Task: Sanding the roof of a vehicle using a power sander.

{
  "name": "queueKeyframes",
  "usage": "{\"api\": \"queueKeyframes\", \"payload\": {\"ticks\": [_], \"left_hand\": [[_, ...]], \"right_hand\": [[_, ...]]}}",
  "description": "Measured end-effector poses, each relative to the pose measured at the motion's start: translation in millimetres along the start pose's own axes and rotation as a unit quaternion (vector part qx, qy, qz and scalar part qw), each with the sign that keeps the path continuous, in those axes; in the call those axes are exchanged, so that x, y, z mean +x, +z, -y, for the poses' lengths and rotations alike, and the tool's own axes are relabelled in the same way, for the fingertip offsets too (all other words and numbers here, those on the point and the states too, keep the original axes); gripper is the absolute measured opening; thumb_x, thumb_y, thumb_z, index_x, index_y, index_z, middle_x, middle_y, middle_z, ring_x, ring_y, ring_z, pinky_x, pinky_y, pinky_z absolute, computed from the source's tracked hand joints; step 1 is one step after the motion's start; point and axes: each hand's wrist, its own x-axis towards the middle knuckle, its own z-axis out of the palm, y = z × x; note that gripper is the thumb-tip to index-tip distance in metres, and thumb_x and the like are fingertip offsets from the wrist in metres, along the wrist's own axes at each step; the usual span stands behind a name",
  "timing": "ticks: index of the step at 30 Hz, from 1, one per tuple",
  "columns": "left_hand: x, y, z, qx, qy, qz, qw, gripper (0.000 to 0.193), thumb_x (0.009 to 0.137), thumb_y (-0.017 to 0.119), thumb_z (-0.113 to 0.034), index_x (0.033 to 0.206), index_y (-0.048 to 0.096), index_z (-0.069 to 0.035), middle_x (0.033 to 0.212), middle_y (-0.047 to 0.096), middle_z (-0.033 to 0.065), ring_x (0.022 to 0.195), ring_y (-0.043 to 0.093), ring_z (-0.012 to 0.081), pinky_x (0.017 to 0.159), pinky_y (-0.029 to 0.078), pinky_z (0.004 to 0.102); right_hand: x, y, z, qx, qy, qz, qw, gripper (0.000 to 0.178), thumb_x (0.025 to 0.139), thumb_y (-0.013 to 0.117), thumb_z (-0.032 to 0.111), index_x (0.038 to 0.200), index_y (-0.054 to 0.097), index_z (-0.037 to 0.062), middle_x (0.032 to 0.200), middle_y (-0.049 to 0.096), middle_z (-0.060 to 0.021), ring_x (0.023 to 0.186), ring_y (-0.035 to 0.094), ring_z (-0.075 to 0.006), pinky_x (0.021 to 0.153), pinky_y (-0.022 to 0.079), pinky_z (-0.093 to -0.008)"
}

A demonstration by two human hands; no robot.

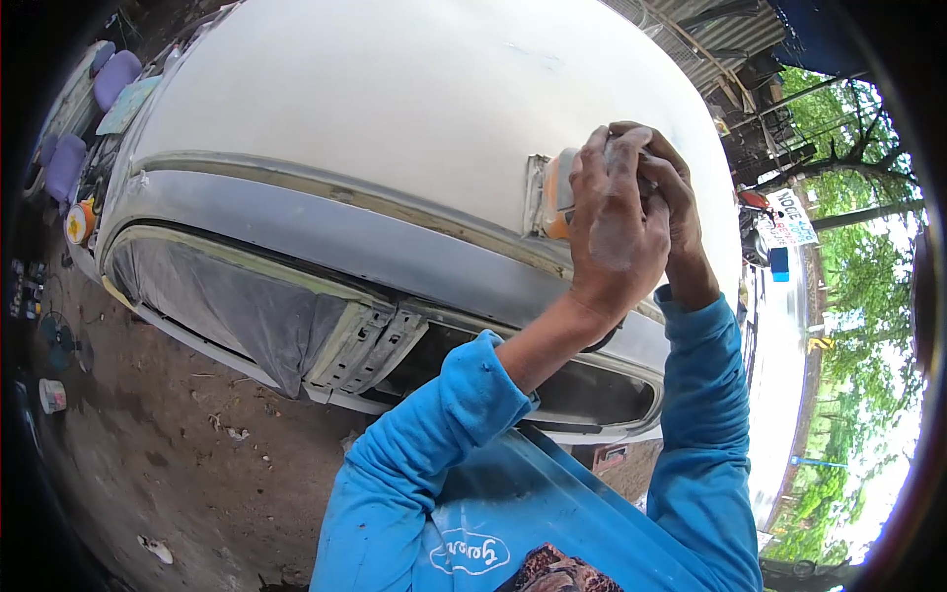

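An orange and grey power sander [558, 193] rests on the pale, dusty roof [395, 99] of a car, close to the roof's near edge. My left hand [621, 227] is closed over the top of the sander, with whitish dust on its fingers and back. Just beyond it, my right hand [686, 197] also grips the sander, partly hidden behind the left. Most of the tool's body is covered by both hands; its flat pad end sticks out on the left.
Along the near side of the roof runs a gutter channel [326, 187] above a grey side rail. Below are door openings, one covered by a dark sheet [212, 296]. Purple seats [118, 79] and an orange round item [80, 223] are at far left. A white bucket [52, 396] stands on the dirt floor.
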Motion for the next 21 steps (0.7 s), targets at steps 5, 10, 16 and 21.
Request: {"api": "queueKeyframes", "payload": {"ticks": [5,10,16,21], "left_hand": [[-6.2,6.6,-2.0,-0.023,-0.014,0.014,1.000,0.051,0.084,0.061,0.001,0.134,0.052,-0.007,0.138,0.048,0.0205,0.130,0.046,0.0401,0.109,0.040,0.0483],[-11.5,9.5,-3.0,-0.055,-0.030,0.034,0.997,0.050,0.084,0.062,0.001,0.133,0.053,-0.007,0.137,0.049,0.0198,0.129,0.048,0.0389,0.107,0.042,0.0472],[2.6,0.2,6.0,-0.050,-0.015,0.033,0.998,0.043,0.085,0.063,0.000,0.127,0.057,-0.007,0.136,0.049,0.0194,0.125,0.051,0.0385,0.105,0.045,0.0448],[7.9,-0.9,9.4,-0.075,-0.027,0.035,0.996,0.040,0.086,0.062,-0.002,0.126,0.059,-0.008,0.133,0.051,0.0198,0.123,0.052,0.0386,0.104,0.046,0.0439]], "right_hand": [[-10.3,-6.5,0.8,-0.021,0.021,-0.022,0.999,0.035,0.092,0.050,0.016,0.120,0.062,-0.0022,0.104,0.065,-0.0083,0.091,0.063,-0.0126,0.081,0.053,-0.0255],[-17.8,-11.3,3.1,-0.035,0.020,-0.033,0.999,0.035,0.093,0.050,0.017,0.119,0.062,-0.0028,0.102,0.065,-0.0086,0.090,0.062,-0.0114,0.079,0.053,-0.0247],[-8.3,4.3,2.7,-0.019,-0.010,-0.047,0.999,0.035,0.094,0.049,0.015,0.121,0.062,-0.0034,0.103,0.066,-0.0101,0.090,0.064,-0.0126,0.079,0.054,-0.0252],[-4.9,6.3,0.2,-0.032,-0.009,-0.060,0.998,0.036,0.096,0.046,0.015,0.122,0.062,-0.0037,0.104,0.067,-0.0112,0.091,0.066,-0.0138,0.081,0.056,-0.0267]]}}
